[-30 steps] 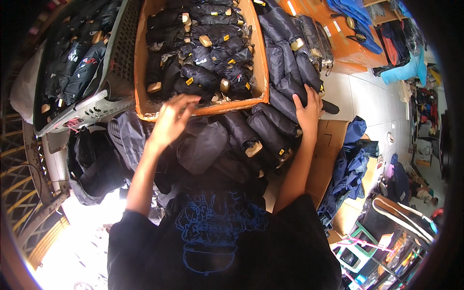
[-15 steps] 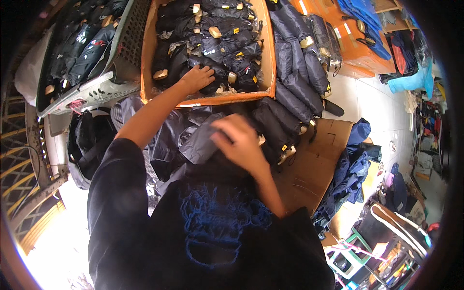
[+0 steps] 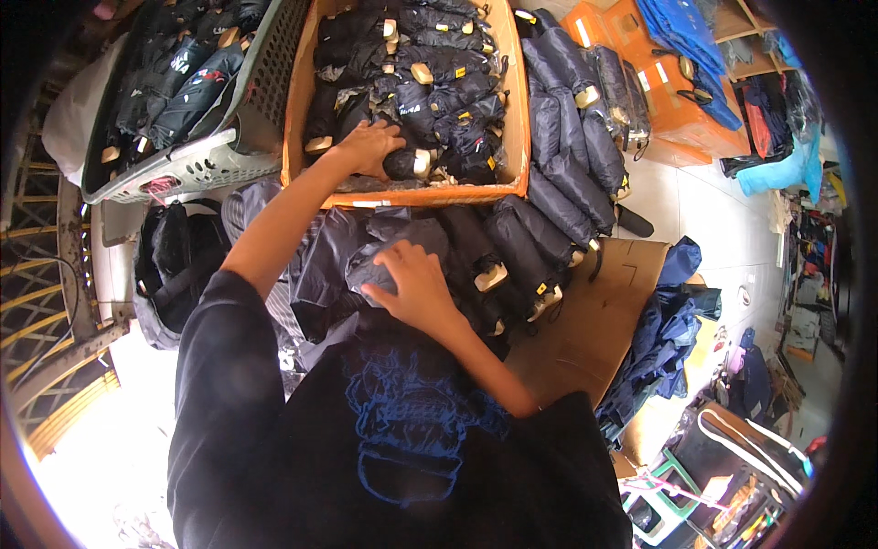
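Observation:
Compact folding umbrellas (image 3: 439, 69) with dark canopies and pale handles lie packed in an orange-edged cardboard box (image 3: 430, 195). My left hand (image 3: 370, 149) reaches into its near left corner, fingers spread and bent over a dark umbrella (image 3: 401, 166); the undersides of the fingers are hidden. Closer to me, my right hand (image 3: 419, 285) hovers on or just above loose dark grey fabric (image 3: 366, 271), thumb and fingers apart. I cannot tell whether it touches the cloth. Beside it on the right, sleeved umbrellas (image 3: 530, 233) lie in a row with handles toward me.
A grey perforated plastic basket (image 3: 265, 101) of umbrellas stands at the left, with a dark open bag (image 3: 174, 274) below it. More sleeved umbrellas (image 3: 572, 137) line the box's right side. A brown cardboard flap (image 3: 590, 320) and navy cloth (image 3: 663, 320) lie to the right.
My right hand has moved slightly left and down, and its fingers show more clearly. The left hand's fingers are more bent over the umbrella. The whole view has shifted a little.

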Motion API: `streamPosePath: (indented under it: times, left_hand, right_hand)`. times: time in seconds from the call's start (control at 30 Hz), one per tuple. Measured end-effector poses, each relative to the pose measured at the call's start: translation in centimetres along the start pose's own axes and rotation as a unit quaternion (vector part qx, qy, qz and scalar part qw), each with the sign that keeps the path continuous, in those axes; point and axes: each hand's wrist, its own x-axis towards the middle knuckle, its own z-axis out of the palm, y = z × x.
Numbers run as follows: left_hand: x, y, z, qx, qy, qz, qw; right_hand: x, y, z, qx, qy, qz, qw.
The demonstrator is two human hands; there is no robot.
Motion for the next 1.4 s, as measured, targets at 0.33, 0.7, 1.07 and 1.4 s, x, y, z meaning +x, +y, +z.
streamPosePath:
  times: [0.33,0.7,1.07,1.4]
  left_hand:
    - [-8.3,7.8,-10.6,-0.288,0.423,0.089,0.855]
    - [-16.4,12.0,-2.4,-0.335,0.155,0.065,0.927]
    - [-17.5,11.9,1.7,-0.179,0.063,0.099,0.977]
    - [-16.7,12.0,0.9,-0.205,0.146,0.058,0.966]
  right_hand:
    - [4.0,3.3,-5.7,0.845,-0.034,0.110,0.523]
    - [0.7,6.4,-8.3,0.798,0.089,0.167,0.572]
    - [-1.8,5.2,-10.1,0.700,0.091,0.197,0.680]
    - [-2.6,6.4,-10.1,0.699,0.027,0.196,0.687]
